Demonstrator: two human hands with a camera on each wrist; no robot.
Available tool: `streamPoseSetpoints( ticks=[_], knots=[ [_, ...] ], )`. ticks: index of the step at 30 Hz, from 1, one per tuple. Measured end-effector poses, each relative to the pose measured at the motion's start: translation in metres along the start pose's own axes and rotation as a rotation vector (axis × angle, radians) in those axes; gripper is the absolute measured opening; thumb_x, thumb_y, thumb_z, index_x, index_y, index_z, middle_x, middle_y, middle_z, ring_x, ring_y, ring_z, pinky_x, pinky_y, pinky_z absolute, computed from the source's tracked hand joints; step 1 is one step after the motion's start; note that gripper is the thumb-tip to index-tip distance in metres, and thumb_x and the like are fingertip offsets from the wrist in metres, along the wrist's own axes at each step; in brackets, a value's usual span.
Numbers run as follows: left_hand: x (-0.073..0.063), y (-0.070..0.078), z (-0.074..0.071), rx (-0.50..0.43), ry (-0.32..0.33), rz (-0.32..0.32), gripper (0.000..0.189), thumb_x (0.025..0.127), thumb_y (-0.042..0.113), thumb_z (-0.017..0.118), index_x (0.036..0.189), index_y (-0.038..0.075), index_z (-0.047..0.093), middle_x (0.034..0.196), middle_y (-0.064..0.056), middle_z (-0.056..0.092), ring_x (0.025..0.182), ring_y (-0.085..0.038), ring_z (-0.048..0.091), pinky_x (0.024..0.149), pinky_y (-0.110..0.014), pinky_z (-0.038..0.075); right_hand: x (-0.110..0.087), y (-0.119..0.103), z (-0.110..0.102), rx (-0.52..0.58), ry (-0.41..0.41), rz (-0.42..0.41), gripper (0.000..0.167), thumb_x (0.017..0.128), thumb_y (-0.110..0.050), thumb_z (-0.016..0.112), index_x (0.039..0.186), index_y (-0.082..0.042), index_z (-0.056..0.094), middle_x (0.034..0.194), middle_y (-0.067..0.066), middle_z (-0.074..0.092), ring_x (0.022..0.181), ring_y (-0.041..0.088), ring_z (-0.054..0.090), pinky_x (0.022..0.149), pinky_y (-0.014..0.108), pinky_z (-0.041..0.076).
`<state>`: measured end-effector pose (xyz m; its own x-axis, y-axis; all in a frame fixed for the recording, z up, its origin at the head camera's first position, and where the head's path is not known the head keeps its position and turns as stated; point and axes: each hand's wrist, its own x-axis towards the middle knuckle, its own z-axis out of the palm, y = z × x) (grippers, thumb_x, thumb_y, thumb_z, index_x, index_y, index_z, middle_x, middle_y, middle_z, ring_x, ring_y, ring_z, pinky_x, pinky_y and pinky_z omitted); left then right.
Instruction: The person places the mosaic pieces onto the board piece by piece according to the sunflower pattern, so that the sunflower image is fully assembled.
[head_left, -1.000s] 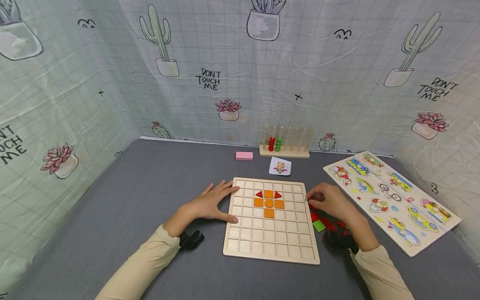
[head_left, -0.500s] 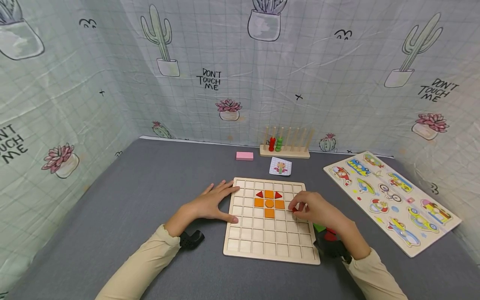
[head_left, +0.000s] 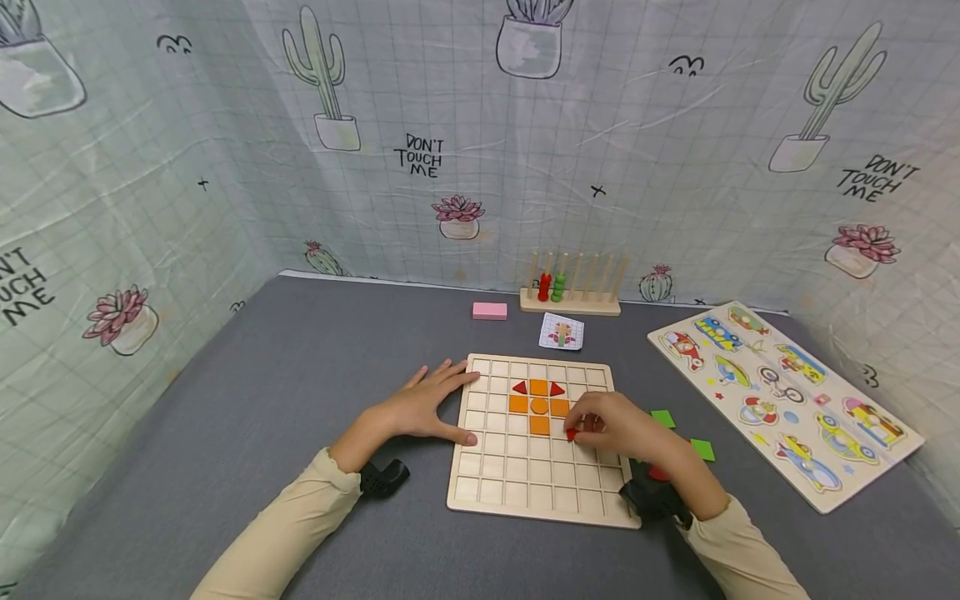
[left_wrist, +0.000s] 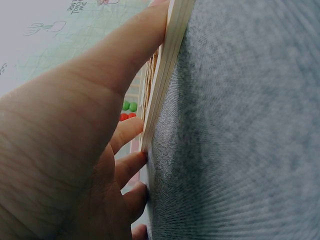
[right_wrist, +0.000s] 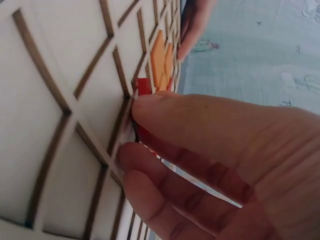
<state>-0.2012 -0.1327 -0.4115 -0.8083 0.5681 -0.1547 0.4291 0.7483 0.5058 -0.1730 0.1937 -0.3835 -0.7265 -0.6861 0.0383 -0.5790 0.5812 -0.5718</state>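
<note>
A wooden grid board [head_left: 502,467] lies on the grey table. On it are several orange square tiles [head_left: 538,387], an orange round tile [head_left: 539,406] and two red triangle tiles [head_left: 521,387]. My left hand [head_left: 427,408] rests at the board's left edge, fingers spread and thumb on the rim. Thumb and fingertips of my right hand [head_left: 611,423] pinch a small red tile [right_wrist: 143,86] at the grid, right of and below the orange squares; the fingers hide most of its shape. Green square tiles [head_left: 702,450] lie beside my right forearm, which partly covers some red ones.
Behind the board are a pattern card [head_left: 562,332], a pink block [head_left: 490,311] and a wooden peg stand [head_left: 570,305] bearing red and green beads. A picture puzzle board [head_left: 825,500] lies at the right. A cactus-print curtain [head_left: 480,108] closes off the back.
My right hand has moved left from the loose tiles onto the grid board, carrying the red tile. More green tiles now show at the right. My left hand has stayed put.
</note>
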Motion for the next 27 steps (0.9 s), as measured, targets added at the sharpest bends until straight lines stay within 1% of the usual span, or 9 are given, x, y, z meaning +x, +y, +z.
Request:
streamPoseSetpoints(
  ticks=[3, 7, 12, 20, 22, 27],
  knots=[
    [0.000, 0.000, 0.000, -0.003, 0.000, 0.001, 0.101, 0.075, 0.059, 0.077, 0.155, 0.021, 0.029, 0.163, -0.006, 0.014, 0.151, -0.030, 0.006, 0.118, -0.057, 0.000, 0.000, 0.000, 0.000, -0.008, -0.002, -0.008, 0.009, 0.085, -0.002, 0.074, 0.093, -0.005, 0.073, 0.089, 0.002, 0.066, 0.071, 0.009, 0.053, 0.063, 0.023, 0.049],
    [0.000, 0.000, 0.000, 0.002, 0.000, 0.003, 0.102, 0.075, 0.060, 0.077, 0.155, 0.021, 0.028, 0.164, -0.005, 0.014, 0.151, -0.030, 0.005, 0.118, -0.057, 0.000, 0.001, 0.000, 0.002, -0.023, 0.007, -0.012, 0.007, 0.086, -0.003, 0.072, 0.093, -0.006, 0.073, 0.088, 0.001, 0.065, 0.071, 0.010, 0.051, 0.062, 0.022, 0.046],
    [0.000, -0.001, 0.000, 0.000, -0.007, 0.004, 0.102, 0.075, 0.060, 0.076, 0.156, 0.021, 0.028, 0.164, -0.005, 0.013, 0.151, -0.029, 0.004, 0.118, -0.056, -0.001, 0.003, 0.000, 0.007, -0.032, 0.036, 0.006, 0.008, 0.086, -0.001, 0.071, 0.093, -0.005, 0.074, 0.089, 0.001, 0.067, 0.075, 0.012, 0.054, 0.065, 0.023, 0.048],
    [-0.001, 0.000, -0.001, -0.005, -0.003, 0.007, 0.101, 0.075, 0.059, 0.076, 0.155, 0.021, 0.028, 0.164, -0.006, 0.014, 0.151, -0.030, 0.005, 0.118, -0.057, 0.000, 0.010, -0.001, 0.017, -0.050, 0.106, -0.002, 0.010, 0.084, 0.002, 0.072, 0.092, -0.004, 0.073, 0.086, 0.003, 0.068, 0.070, 0.007, 0.051, 0.062, 0.022, 0.048],
    [-0.001, 0.001, -0.001, -0.004, -0.001, 0.006, 0.101, 0.075, 0.059, 0.077, 0.155, 0.021, 0.028, 0.164, -0.006, 0.014, 0.151, -0.030, 0.005, 0.118, -0.057, 0.000, 0.010, -0.002, 0.018, -0.048, 0.112, 0.011, 0.010, 0.084, 0.002, 0.072, 0.092, -0.004, 0.073, 0.086, 0.003, 0.068, 0.070, 0.006, 0.051, 0.062, 0.022, 0.047],
    [-0.001, 0.001, -0.001, -0.009, 0.000, 0.006, 0.101, 0.075, 0.058, 0.077, 0.155, 0.020, 0.029, 0.164, -0.006, 0.014, 0.151, -0.030, 0.005, 0.118, -0.057, 0.000, 0.011, -0.002, 0.019, -0.058, 0.119, 0.007, 0.011, 0.084, 0.003, 0.071, 0.092, -0.004, 0.073, 0.086, 0.003, 0.068, 0.070, 0.007, 0.052, 0.063, 0.021, 0.048]
  ],
)
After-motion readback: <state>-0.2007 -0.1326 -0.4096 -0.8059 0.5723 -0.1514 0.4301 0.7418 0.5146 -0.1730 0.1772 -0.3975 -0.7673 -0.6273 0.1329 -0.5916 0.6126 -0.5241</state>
